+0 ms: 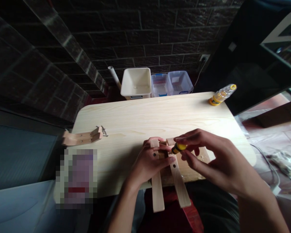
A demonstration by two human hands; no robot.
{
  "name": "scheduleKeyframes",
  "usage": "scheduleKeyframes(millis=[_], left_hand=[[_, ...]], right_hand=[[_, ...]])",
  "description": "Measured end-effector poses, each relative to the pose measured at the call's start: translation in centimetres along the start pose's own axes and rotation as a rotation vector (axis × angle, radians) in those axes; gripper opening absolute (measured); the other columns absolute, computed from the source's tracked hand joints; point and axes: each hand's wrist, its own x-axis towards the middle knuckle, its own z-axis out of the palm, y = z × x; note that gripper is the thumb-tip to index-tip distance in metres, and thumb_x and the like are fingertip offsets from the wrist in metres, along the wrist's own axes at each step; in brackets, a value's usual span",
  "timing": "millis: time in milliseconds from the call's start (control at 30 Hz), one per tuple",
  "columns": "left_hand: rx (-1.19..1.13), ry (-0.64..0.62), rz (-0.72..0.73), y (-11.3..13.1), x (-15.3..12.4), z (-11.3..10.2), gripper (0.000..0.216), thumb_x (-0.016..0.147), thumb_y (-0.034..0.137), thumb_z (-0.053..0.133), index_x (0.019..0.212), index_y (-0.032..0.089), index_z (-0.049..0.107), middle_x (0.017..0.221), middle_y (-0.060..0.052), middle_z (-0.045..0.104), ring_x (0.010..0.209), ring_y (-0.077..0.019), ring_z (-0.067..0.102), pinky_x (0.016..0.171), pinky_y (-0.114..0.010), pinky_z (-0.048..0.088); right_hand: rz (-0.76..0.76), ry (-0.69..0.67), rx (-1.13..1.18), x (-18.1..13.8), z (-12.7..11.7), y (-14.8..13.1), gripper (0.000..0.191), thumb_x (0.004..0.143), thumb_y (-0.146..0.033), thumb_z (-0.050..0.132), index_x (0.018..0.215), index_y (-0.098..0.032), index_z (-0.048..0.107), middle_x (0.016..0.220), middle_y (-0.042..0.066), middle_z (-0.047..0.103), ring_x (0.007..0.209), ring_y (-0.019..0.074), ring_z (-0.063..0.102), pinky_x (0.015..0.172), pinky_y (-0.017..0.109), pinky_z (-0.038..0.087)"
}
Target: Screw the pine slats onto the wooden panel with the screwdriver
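Note:
My left hand is closed around a wooden frame of two long slats joined by a crosspiece, which lies at the near edge of the pale wooden table; the slats stick out over the edge toward me. My right hand pinches a small screwdriver with a yellow-and-black handle, held sideways against the frame between the two slat ends. The tip is hidden behind my left fingers.
A second wooden assembly with loose screws lies at the table's left edge. A plastic bottle with a yellow cap lies at the far right corner. Beyond the table stand a white bin and two clear plastic boxes. A blurred rectangle sits near left.

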Motion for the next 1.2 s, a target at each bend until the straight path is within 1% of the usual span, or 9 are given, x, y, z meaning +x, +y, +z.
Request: scheduleKeyframes(millis=[200, 333, 400, 467, 533, 633, 800, 1033, 1200], left_hand=[[-0.008, 0.009, 0.012, 0.17, 0.04, -0.01, 0.031, 0.078, 0.045, 0.088, 0.104, 0.028, 0.085, 0.142, -0.006, 0.071, 0.134, -0.0338, 0.064, 0.119, -0.050, 0.049], [-0.007, 0.011, 0.014, 0.13, 0.04, -0.01, 0.032, 0.078, 0.043, 0.088, 0.105, 0.027, 0.085, 0.142, -0.007, 0.070, 0.135, -0.0338, 0.063, 0.121, -0.050, 0.048], [-0.002, 0.011, -0.002, 0.13, 0.02, 0.00, 0.031, 0.078, 0.041, 0.088, 0.105, 0.026, 0.085, 0.142, -0.008, 0.070, 0.134, -0.0347, 0.063, 0.121, -0.050, 0.047], [-0.002, 0.010, -0.012, 0.19, 0.01, 0.00, 0.030, 0.077, 0.041, 0.088, 0.103, 0.026, 0.085, 0.142, -0.007, 0.071, 0.134, -0.0356, 0.063, 0.121, -0.051, 0.047], [-0.007, 0.005, -0.016, 0.29, 0.01, 0.00, 0.031, 0.077, 0.042, 0.088, 0.104, 0.027, 0.084, 0.142, -0.006, 0.071, 0.135, -0.0356, 0.063, 0.120, -0.051, 0.048], [-0.016, -0.005, -0.016, 0.42, 0.03, -0.01, 0.032, 0.078, 0.043, 0.088, 0.105, 0.027, 0.084, 0.144, -0.007, 0.069, 0.137, -0.0350, 0.061, 0.119, -0.051, 0.049], [-0.010, -0.001, -0.013, 0.19, 0.06, 0.08, 0.031, 0.078, 0.045, 0.088, 0.105, 0.029, 0.084, 0.143, -0.006, 0.070, 0.138, -0.0343, 0.061, 0.120, -0.051, 0.048], [0.008, 0.002, 0.003, -0.10, 0.15, 0.14, 0.030, 0.078, 0.045, 0.089, 0.104, 0.030, 0.085, 0.142, -0.006, 0.071, 0.138, -0.0331, 0.061, 0.126, -0.051, 0.040], [0.003, 0.002, -0.011, 0.09, 0.10, 0.05, 0.032, 0.077, 0.046, 0.089, 0.104, 0.030, 0.085, 0.142, -0.006, 0.070, 0.137, -0.0337, 0.062, 0.122, -0.051, 0.045]], right_hand=[[-0.017, -0.012, 0.011, 0.07, 0.15, -0.30, 0.022, 0.099, -0.017, 0.068, 0.119, -0.027, 0.071, 0.124, 0.006, 0.074, 0.106, 0.0197, 0.071, 0.079, 0.026, 0.060], [0.014, -0.030, 0.033, -0.07, 0.07, -0.37, 0.023, 0.099, -0.019, 0.068, 0.121, -0.026, 0.072, 0.119, 0.006, 0.074, 0.098, 0.0183, 0.071, 0.067, 0.022, 0.059], [-0.008, -0.027, 0.022, -0.06, 0.02, -0.15, 0.027, 0.100, -0.018, 0.069, 0.124, -0.027, 0.071, 0.118, 0.006, 0.073, 0.093, 0.0168, 0.070, 0.068, 0.023, 0.059], [-0.049, -0.015, 0.008, 0.04, 0.03, 0.17, 0.029, 0.100, -0.017, 0.069, 0.126, -0.027, 0.071, 0.117, 0.006, 0.073, 0.093, 0.0171, 0.070, 0.075, 0.027, 0.060], [-0.076, -0.011, 0.003, 0.18, 0.10, 0.43, 0.028, 0.100, -0.016, 0.069, 0.125, -0.026, 0.071, 0.117, 0.007, 0.074, 0.097, 0.0194, 0.071, 0.080, 0.030, 0.061], [-0.082, -0.010, 0.010, 0.29, 0.23, 0.51, 0.024, 0.099, -0.016, 0.069, 0.120, -0.026, 0.072, 0.119, 0.008, 0.075, 0.103, 0.0211, 0.072, 0.081, 0.030, 0.061], [-0.066, 0.013, 0.026, 0.06, 0.16, 0.15, 0.021, 0.097, -0.013, 0.070, 0.115, -0.025, 0.071, 0.119, 0.006, 0.075, 0.103, 0.0193, 0.072, 0.080, 0.028, 0.059], [-0.073, 0.024, 0.007, 0.17, -0.09, 0.49, 0.018, 0.097, -0.015, 0.071, 0.111, -0.026, 0.069, 0.118, 0.005, 0.074, 0.102, 0.0184, 0.071, 0.081, 0.028, 0.059], [-0.071, 0.027, 0.009, 0.17, 0.06, 0.33, 0.018, 0.096, -0.014, 0.071, 0.111, -0.025, 0.070, 0.121, 0.007, 0.073, 0.105, 0.0203, 0.071, 0.080, 0.029, 0.060]])
